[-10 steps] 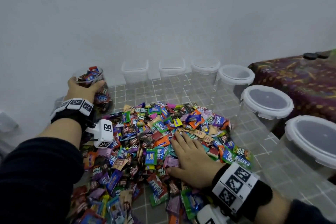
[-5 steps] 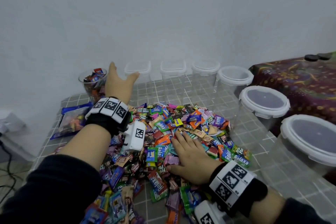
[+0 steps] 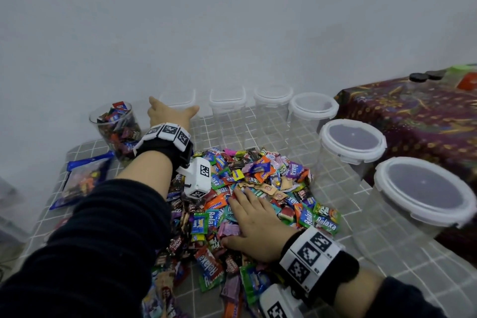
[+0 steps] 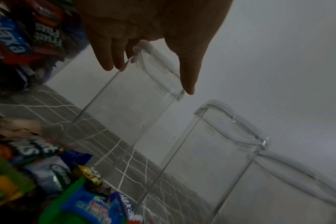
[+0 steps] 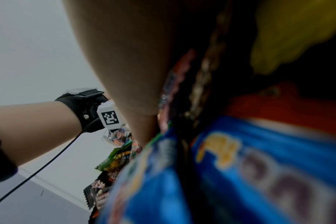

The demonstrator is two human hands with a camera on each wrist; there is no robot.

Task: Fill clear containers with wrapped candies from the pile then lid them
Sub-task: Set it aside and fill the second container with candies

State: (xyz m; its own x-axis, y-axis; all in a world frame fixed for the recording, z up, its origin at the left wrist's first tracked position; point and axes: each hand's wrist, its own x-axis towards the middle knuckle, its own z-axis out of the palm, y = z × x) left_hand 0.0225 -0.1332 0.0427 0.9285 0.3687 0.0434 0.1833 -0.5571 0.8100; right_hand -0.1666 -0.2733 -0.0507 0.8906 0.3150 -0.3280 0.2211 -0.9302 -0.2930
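Grey gridded bench [image 3: 258, 121] against a white wall [image 3: 232, 20]; left hand [image 3: 169, 115] spread at eleven o'clock (grasping nothing), right hand [image 3: 254, 222] flat on candies [image 3: 260, 173].

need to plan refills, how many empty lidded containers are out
6: two square ones at the back, the left hand at the first; then four round ones curving toward the right. More may sit outside view.
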